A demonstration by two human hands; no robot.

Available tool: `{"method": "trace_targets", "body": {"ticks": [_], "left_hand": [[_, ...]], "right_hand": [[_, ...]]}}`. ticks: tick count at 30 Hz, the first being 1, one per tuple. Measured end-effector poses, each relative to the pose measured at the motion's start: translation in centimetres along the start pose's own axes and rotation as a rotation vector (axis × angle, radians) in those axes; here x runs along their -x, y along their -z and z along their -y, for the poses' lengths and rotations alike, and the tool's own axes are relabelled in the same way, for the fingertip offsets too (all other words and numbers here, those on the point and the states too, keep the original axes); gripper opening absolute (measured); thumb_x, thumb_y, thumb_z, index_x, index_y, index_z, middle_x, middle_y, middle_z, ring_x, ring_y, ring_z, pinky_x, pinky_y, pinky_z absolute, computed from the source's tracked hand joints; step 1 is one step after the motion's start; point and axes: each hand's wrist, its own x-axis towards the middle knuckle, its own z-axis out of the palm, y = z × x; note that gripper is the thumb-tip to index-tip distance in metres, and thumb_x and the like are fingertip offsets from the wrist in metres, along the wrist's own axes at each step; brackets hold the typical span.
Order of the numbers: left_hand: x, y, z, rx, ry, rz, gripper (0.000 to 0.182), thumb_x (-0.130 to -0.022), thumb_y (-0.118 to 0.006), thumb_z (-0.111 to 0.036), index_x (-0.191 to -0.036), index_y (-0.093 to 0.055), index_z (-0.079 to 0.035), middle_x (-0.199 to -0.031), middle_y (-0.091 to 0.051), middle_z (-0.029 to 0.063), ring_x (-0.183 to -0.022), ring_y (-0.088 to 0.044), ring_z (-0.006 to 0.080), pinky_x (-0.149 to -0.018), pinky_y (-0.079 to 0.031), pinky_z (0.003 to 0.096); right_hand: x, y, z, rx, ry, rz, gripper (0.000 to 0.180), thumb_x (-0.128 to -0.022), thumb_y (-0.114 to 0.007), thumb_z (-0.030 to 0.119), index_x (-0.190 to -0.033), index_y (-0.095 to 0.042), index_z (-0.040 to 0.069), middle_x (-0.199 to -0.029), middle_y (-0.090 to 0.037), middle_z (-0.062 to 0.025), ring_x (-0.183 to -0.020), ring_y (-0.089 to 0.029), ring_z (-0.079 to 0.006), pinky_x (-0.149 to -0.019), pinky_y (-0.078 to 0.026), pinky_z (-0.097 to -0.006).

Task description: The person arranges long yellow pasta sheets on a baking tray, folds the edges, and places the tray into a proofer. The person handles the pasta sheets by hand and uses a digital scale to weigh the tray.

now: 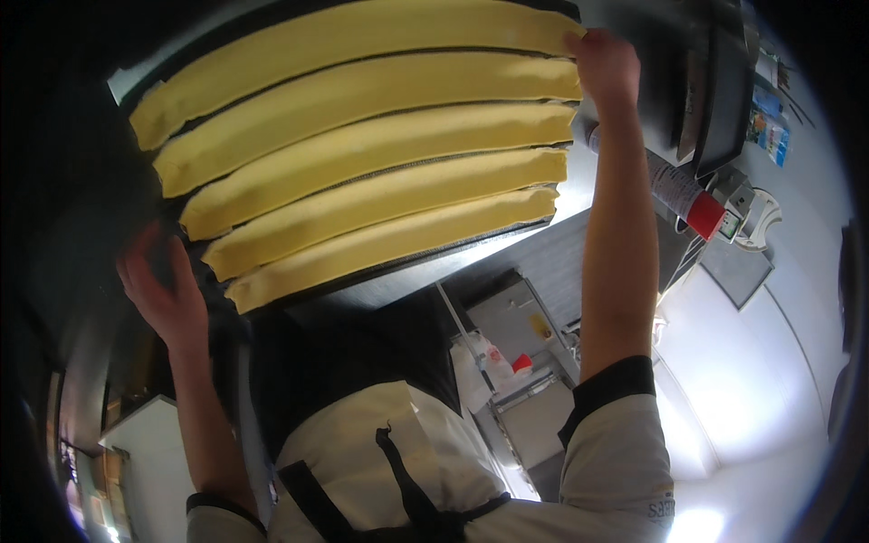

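Observation:
Several long, flat yellow strips [380,136], apparently of dough or sponge cake, lie side by side with narrow gaps. Under them is a black, textured sheet or tray [400,266], most of it covered. At the right end of the farthest strip [407,30], my right hand [611,68] has its fingers closed on the corner; the fingertips are partly hidden. My left hand [163,285], slightly blurred, hovers beside the left ends of the nearer strips. Its fingers are apart, with nothing in them.
A spray can with a red cap [679,190] lies right of my right forearm. Beyond it stands a dark tray or panel [723,95]. A bright metal surface [380,293] shows along the sheet's near edge. Below are cabinets [506,312] and a white plastic bag [492,360].

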Motion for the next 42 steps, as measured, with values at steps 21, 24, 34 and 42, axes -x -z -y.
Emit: {"method": "trace_targets", "body": {"ticks": [21, 24, 34, 42], "left_hand": [[-7.9, -2.8, -2.8, -0.259, 0.288, 0.133, 0.028, -0.099, -0.083, -0.04, -0.104, -0.077, -0.013, -0.095, -0.08, -0.001, -0.098, -0.077, 0.0276, -0.097, -0.05, 0.0478], [-8.1, -3.0, -2.1, -0.152, 0.353, 0.143, 0.028, -0.102, -0.08, -0.04, -0.103, -0.076, -0.013, -0.095, -0.081, 0.0005, -0.096, -0.077, 0.0282, -0.098, -0.05, 0.0486], [-6.8, -2.1, -0.9, 0.084, 0.418, 0.135, 0.045, -0.105, -0.08, -0.045, -0.128, -0.079, -0.007, -0.111, -0.084, 0.0062, -0.11, -0.079, 0.024, -0.111, -0.053, 0.0414], [13.8, 2.2, -7.4, 0.194, 0.557, -0.162, 0.029, -0.112, -0.075, -0.017, -0.136, -0.07, -0.003, -0.137, -0.066, 0.0125, -0.129, -0.065, 0.0295, -0.114, -0.05, 0.042]], "right_hand": [[8.1, -2.8, -7.7, -0.473, -0.057, 0.189, 0.063, -0.105, -0.081, 0.06, -0.136, -0.081, 0.005, -0.12, -0.086, -0.012, -0.111, -0.08, -0.0245, -0.102, -0.059, -0.0408], [7.9, -3.2, -7.8, -0.389, -0.066, 0.14, 0.058, -0.106, -0.079, 0.062, -0.132, -0.084, 0.011, -0.115, -0.088, -0.0092, -0.108, -0.081, -0.0253, -0.099, -0.059, -0.0417], [6.6, -4.0, -6.6, -0.352, -0.219, 0.075, 0.062, -0.104, -0.076, 0.067, -0.132, -0.085, 0.013, -0.13, -0.086, -0.0123, -0.122, -0.08, -0.0299, -0.108, -0.058, -0.0452], [22.6, 1.4, 0.5, -0.683, 0.164, -0.32, 0.04, -0.102, -0.088, 0.021, -0.135, -0.072, 0.005, -0.13, -0.073, -0.0178, -0.128, -0.066, -0.0398, -0.114, -0.051, -0.0537]]}}
